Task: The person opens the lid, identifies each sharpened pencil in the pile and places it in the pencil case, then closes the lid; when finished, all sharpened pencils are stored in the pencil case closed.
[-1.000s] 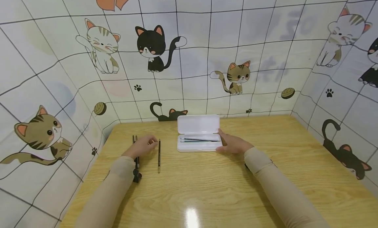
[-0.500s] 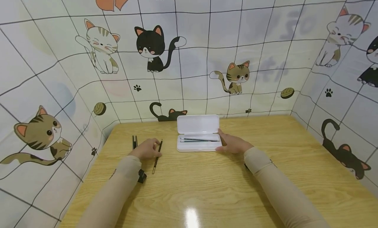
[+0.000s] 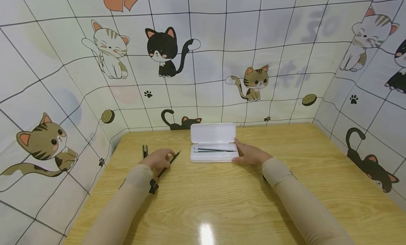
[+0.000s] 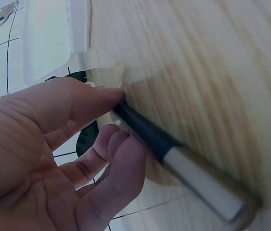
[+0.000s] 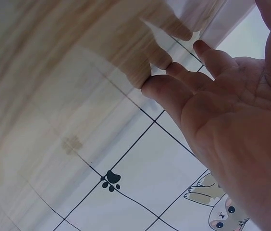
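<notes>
In the head view my left hand pinches a dark pencil between thumb and fingertips. The pencil slants, its sharpened tip toward the far right. The left wrist view shows the pencil's white-banded end close up. To the right stands a white pencil case with its lid raised. Several slim pencils lie inside it. My right hand holds the case's right end, thumb at the front corner and fingers toward the hinge. In the right wrist view, fingertips rest near the tabletop.
Dark pencils lie left of my left hand, partly hidden by it. A small black device sits at my left wrist. The wooden table meets a cat-patterned wall covering at its back and sides.
My left hand has shifted slightly right and taken hold of the dark pencil. The pencil has turned from nearly straight to slanting, its tip now farther right. My right hand stays at the case.
</notes>
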{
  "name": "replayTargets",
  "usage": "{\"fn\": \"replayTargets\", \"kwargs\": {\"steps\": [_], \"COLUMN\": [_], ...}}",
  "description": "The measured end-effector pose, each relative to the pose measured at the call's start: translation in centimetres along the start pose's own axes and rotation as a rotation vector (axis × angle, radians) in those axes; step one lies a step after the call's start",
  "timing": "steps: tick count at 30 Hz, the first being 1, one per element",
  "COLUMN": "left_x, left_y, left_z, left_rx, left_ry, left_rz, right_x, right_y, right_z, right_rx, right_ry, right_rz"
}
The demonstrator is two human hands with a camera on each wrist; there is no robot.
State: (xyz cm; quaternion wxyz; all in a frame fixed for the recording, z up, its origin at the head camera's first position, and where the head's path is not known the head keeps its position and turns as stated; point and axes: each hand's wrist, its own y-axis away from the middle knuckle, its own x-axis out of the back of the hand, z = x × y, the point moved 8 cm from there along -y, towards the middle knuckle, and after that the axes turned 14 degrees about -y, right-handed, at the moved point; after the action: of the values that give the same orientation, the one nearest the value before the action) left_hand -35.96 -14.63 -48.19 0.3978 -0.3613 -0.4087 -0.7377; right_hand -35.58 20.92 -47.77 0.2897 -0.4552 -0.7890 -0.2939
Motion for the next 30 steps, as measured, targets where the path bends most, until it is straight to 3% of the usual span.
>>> {"fn": "replayTargets", "kwargs": {"steps": [17,30], "left_x": [0.4,0.0], "left_y": [0.3,-0.8], "left_z": [0.5,-0.7], "left_rx": [0.028,0.007], "left_ry": [0.007,0.049], "left_rz": [-0.069,-0.074], "right_x": [-0.1,-0.1], "right_y": [-0.1,-0.1], "right_z": [0.3,0.6], "right_rx": [-0.002,-0.011], "right_ry": [0.008,0.011], "right_rz": [0.003,0.002]}}
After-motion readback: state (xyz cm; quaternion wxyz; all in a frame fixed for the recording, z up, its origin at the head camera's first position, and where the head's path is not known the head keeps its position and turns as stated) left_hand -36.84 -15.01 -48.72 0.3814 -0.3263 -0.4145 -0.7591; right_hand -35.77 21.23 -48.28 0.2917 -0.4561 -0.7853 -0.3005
